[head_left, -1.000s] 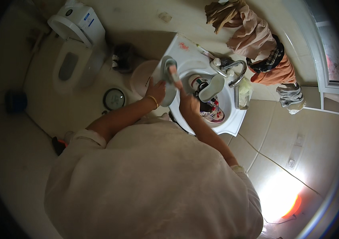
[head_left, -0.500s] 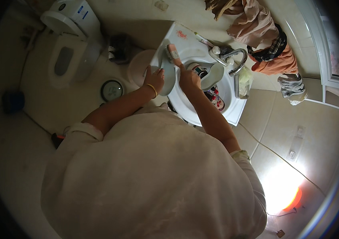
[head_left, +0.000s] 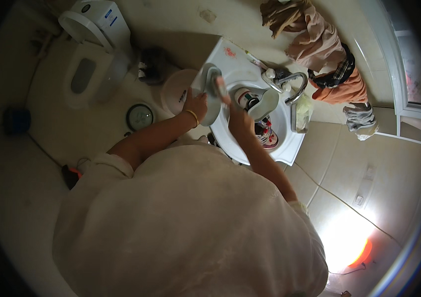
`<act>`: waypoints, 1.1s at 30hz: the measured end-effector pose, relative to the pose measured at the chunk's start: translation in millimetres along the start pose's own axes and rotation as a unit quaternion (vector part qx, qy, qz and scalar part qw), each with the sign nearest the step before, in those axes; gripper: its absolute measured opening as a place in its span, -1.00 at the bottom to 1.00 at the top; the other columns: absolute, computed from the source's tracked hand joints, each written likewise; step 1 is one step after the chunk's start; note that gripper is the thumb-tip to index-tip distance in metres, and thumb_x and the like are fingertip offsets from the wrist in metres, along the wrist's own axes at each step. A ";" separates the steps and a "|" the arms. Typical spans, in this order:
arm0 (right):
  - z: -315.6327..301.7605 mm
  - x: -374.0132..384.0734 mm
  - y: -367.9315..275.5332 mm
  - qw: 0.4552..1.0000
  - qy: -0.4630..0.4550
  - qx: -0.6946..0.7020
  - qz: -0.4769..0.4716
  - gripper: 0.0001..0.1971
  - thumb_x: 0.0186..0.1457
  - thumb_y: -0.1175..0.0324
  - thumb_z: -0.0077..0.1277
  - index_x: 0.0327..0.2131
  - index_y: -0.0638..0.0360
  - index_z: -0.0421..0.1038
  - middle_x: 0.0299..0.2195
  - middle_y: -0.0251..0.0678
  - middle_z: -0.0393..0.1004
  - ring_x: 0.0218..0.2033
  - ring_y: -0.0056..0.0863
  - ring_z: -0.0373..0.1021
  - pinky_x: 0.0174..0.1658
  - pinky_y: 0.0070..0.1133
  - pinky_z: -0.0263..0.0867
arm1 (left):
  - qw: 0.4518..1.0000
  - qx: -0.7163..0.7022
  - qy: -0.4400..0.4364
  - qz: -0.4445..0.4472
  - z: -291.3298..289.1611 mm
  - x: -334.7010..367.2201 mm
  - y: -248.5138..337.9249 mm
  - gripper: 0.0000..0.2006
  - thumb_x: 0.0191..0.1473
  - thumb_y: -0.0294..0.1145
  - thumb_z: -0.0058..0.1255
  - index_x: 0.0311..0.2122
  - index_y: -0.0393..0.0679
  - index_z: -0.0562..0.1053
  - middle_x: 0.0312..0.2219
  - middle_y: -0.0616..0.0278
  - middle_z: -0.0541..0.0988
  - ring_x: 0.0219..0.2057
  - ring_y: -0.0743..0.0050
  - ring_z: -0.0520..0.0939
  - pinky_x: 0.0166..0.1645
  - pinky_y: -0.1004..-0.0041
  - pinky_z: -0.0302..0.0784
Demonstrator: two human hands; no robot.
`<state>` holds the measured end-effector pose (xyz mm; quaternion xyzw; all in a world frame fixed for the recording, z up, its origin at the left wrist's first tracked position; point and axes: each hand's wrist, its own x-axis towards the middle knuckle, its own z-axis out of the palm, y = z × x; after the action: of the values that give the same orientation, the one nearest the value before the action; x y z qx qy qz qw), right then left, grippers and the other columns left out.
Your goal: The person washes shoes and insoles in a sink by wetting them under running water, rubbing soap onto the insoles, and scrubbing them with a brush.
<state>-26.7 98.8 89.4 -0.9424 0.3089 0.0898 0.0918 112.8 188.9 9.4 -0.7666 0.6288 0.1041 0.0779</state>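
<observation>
Head camera view: a person in a pale shirt is bending over a white sink (head_left: 242,63), both bare hands working at its left side. The left hand (head_left: 195,105), a yellow band circling its wrist, is grasping a grey-green insole (head_left: 213,110) by its near edge, fingers lying bent over the surface. That insole is lying lengthwise on the sink's left rim. The right hand (head_left: 241,122) is clenching the handle of a brush (head_left: 222,90), whose pinkish back is blurring above the insole's upper part; whether the bristles are touching cannot be told.

Inside the sink, a second insole (head_left: 265,105) is slanting over white, red and dark footwear (head_left: 270,137), partly hiding it; the right forearm is passing in front. At the sink's far right, a curved metal faucet (head_left: 304,83) is arching over the bowl. Beyond the faucet, brown, pink and orange clothes (head_left: 314,47) are hanging on the wall. Left of the sink, a pink bucket (head_left: 173,93) is standing close by, with a white toilet (head_left: 99,74) sitting farther off.
</observation>
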 end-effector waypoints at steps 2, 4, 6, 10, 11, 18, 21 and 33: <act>11.2 -38.9 -6.3 0.967 0.161 -0.185 -0.075 -0.68 -0.07 0.48 -0.17 -0.16 0.11 0.25 -0.50 -0.05 0.46 -0.42 -0.16 0.44 -0.39 -0.34 0.36 | 0.995 -0.002 -0.103 0.012 -31.0 -7.4 -1.5 -0.60 0.03 -0.29 -0.20 0.01 -0.11 0.29 0.14 0.30 0.09 0.13 0.53 0.14 0.13 -0.08 -0.14; 4.7 -29.7 -8.0 0.988 0.074 -0.130 -0.045 -0.67 -0.07 0.48 -0.17 -0.14 0.11 0.24 -0.52 -0.07 0.46 -0.46 -0.16 0.45 -0.42 -0.34 0.37 | 0.996 0.002 -0.088 0.002 -21.5 -3.2 -1.8 -0.60 0.03 -0.28 -0.19 0.01 -0.10 0.28 0.15 0.30 0.08 0.13 0.54 0.15 0.12 -0.09 -0.15; -12.0 -3.1 -15.5 0.997 -0.053 -0.055 0.027 -0.63 -0.05 0.47 -0.19 -0.08 0.12 0.19 -0.56 -0.13 0.46 -0.54 -0.20 0.45 -0.48 -0.38 0.38 | 0.997 0.008 -0.072 0.004 -9.0 -2.9 1.3 -0.59 0.03 -0.26 -0.19 0.02 -0.08 0.28 0.16 0.30 0.06 0.13 0.55 0.16 0.12 -0.10 -0.16; -14.1 33.8 -7.5 0.998 -0.016 -0.046 0.040 -0.63 -0.04 0.46 -0.19 -0.08 0.15 0.17 -0.56 -0.13 0.47 -0.52 -0.22 0.45 -0.50 -0.39 0.39 | 1.000 0.025 -0.002 0.011 7.6 -0.6 0.6 -0.64 0.02 -0.26 -0.20 -0.04 -0.06 0.35 0.12 0.30 0.14 0.12 0.55 0.17 0.11 -0.13 -0.14; -17.7 30.1 -9.4 0.999 -0.029 -0.038 0.026 -0.63 -0.04 0.46 -0.18 -0.08 0.17 0.18 -0.56 -0.13 0.47 -0.52 -0.23 0.46 -0.51 -0.38 0.39 | 1.000 0.017 -0.002 0.009 9.4 0.2 -1.3 -0.64 0.03 -0.27 -0.21 -0.04 -0.05 0.35 0.11 0.30 0.15 0.12 0.56 0.17 0.10 -0.13 -0.14; -11.3 5.3 -17.7 0.999 0.003 -0.043 -0.008 -0.71 -0.06 0.47 -0.17 -0.17 0.21 0.25 -0.57 -0.10 0.45 -0.56 -0.21 0.45 -0.53 -0.39 0.38 | 0.998 -0.007 -0.056 0.006 -6.3 -0.7 0.3 -0.62 0.06 -0.31 -0.28 0.01 -0.09 0.29 0.09 0.28 0.17 0.11 0.54 0.17 0.11 -0.14 -0.16; -12.0 47.2 -12.3 0.996 0.019 -0.086 0.004 -0.72 -0.05 0.47 -0.17 -0.18 0.20 0.25 -0.57 -0.09 0.45 -0.55 -0.20 0.45 -0.53 -0.40 0.38 | 0.999 0.039 -0.017 0.013 -6.5 -2.0 0.0 -0.62 0.07 -0.30 -0.26 0.02 -0.12 0.30 0.09 0.24 0.18 0.13 0.47 0.14 0.11 -0.09 -0.16; -4.4 51.3 -1.4 0.999 0.009 -0.045 0.020 -0.71 -0.05 0.46 -0.18 -0.17 0.13 0.22 -0.56 -0.08 0.44 -0.55 -0.16 0.44 -0.52 -0.36 0.38 | 0.997 -0.005 -0.068 0.030 -29.3 -2.0 7.6 -0.32 -0.19 0.19 -0.04 -0.09 -0.20 0.41 0.08 -0.02 0.18 0.14 0.19 0.11 0.16 -0.03 -0.25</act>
<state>15.3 69.9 82.3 -0.9401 0.3237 0.0971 0.0444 106.8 182.0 38.4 -0.7390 0.6442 0.1617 0.1132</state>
